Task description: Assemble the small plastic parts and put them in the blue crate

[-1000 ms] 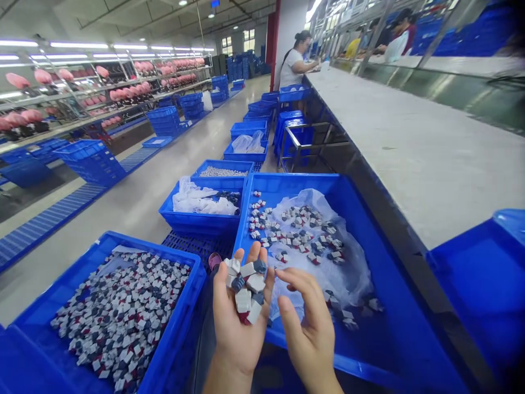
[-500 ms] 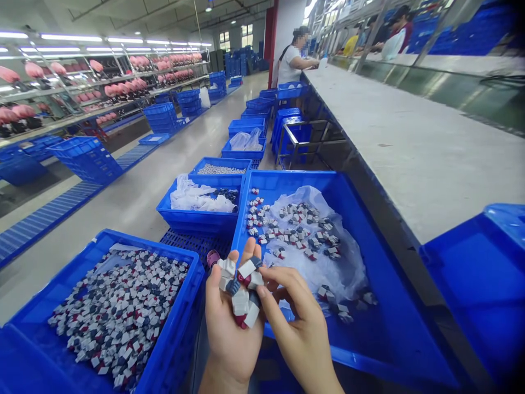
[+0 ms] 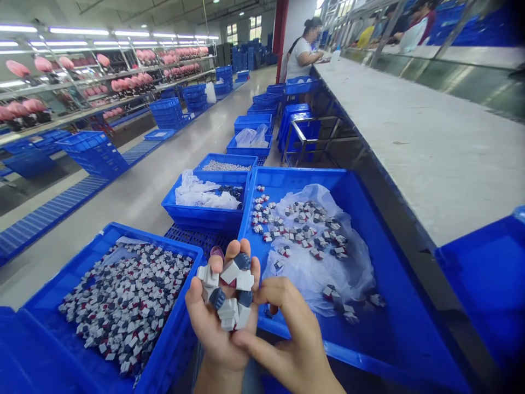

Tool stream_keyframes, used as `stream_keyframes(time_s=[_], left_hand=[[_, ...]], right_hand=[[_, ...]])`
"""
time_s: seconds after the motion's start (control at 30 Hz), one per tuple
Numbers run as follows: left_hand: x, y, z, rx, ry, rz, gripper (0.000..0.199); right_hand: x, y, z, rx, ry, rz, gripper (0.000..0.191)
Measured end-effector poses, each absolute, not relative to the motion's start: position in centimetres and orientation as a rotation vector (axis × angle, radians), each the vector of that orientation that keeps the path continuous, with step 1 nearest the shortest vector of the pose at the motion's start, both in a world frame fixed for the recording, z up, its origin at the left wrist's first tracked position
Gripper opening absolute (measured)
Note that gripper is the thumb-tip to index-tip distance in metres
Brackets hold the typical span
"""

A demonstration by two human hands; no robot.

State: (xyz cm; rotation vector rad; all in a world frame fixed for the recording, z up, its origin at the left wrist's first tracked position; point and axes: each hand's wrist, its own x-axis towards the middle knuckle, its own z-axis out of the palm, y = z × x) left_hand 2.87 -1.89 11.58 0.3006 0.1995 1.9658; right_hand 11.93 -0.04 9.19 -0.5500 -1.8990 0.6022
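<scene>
My left hand (image 3: 223, 350) is palm up and cupped around several small toy parts (image 3: 228, 314), white blocks with navy fist-like ends and dark red bits. My right hand (image 3: 297, 334) is beside it, thumb touching the left palm and index finger near the left fingers. Thumb and index are apart, with nothing visible between them. Similar parts heap up in the blue crate (image 3: 196, 253) at left. More lie scattered on a clear plastic bag (image 3: 361, 262) inside the large blue bin (image 3: 369, 210), partly behind my right hand.
Further crates (image 3: 205, 218) line the floor ahead, one with white plastic over dark pieces. A long pale worktable (image 3: 410, 126) runs along the right, with a person (image 3: 301, 57) at its far end. Racks of pink items (image 3: 131, 83) stand at left. A blue container (image 3: 484, 273) is at near right.
My left hand has shifted slightly left, and the parts in it have turned. My right fingers have drawn off the parts, the thumb now lower against the left palm. The view has swung slightly.
</scene>
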Motion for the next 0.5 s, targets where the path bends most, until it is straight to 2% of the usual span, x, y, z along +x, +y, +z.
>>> stream_keyframes(time_s=[0.2,0.4,0.5], left_hand=[[2.8,-2.4,11.9,0.397,0.160,1.938,0.021],[3.1,-2.0,12.1,0.305,0.423,2.041,0.026],[3.5,-1.9,11.9,0.223,0.552,2.057,0.026]], right_hand=[[12.0,-0.1,9.1,-0.491,-1.872,0.580,0.033],[11.7,-0.2,8.7,-0.573,-1.867,0.648,0.030],[11.4,-0.6,8.0,-0.686,-1.812,0.578,0.043]])
